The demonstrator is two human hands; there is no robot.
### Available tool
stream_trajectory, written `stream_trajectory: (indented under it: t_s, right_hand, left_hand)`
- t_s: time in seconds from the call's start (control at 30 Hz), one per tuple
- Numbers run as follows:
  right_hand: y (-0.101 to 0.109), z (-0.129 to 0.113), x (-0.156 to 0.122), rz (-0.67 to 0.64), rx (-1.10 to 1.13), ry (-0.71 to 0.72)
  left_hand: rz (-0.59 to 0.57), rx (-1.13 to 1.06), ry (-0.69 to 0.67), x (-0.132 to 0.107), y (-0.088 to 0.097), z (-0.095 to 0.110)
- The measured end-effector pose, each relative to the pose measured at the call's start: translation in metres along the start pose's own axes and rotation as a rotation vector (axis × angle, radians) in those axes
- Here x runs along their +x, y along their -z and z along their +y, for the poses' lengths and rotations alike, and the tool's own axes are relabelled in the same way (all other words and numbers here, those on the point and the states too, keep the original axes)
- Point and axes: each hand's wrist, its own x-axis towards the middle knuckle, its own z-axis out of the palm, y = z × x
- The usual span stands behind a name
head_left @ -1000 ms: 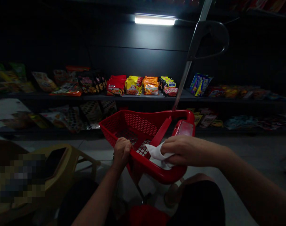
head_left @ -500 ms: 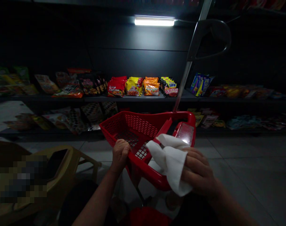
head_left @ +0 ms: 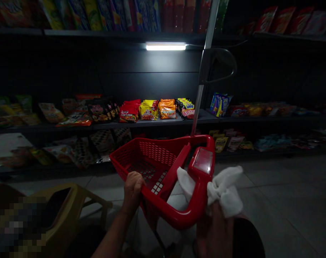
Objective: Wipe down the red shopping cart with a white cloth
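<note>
A red plastic shopping basket (head_left: 152, 157) with a mesh bottom is tilted in front of me. My left hand (head_left: 132, 190) is closed around its near left rim. My right hand (head_left: 215, 229) sits low, below the basket's right end, and grips a white cloth (head_left: 223, 191). The cloth wraps around the right side of the basket's rim, showing on both sides of it. A metal pull handle (head_left: 203, 79) with a dark grip rises from the basket's far side.
Dark store shelves (head_left: 152, 123) run across the back, stocked with bright snack and noodle packets under a strip light. A yellowish plastic stool (head_left: 71, 208) stands at lower left on the grey tiled floor. More packets line the top shelf.
My right hand with the cloth has moved from on top of the near rim down to under the basket's right end. The view has tilted up. My left hand stays on the rim.
</note>
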Motion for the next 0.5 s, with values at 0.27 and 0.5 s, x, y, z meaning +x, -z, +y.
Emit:
stream_trajectory:
  t_s: [0.27,0.5]
  right_hand:
    - [-0.009,-0.013,0.003,-0.227,0.193,-0.258]
    - [0.019,0.024,-0.008,-0.622,-0.116,0.069]
  left_hand:
    - [0.013,0.023,0.009,0.004,-0.003,0.003]
    - [-0.002,0.022,0.010,0.000,0.011,0.007]
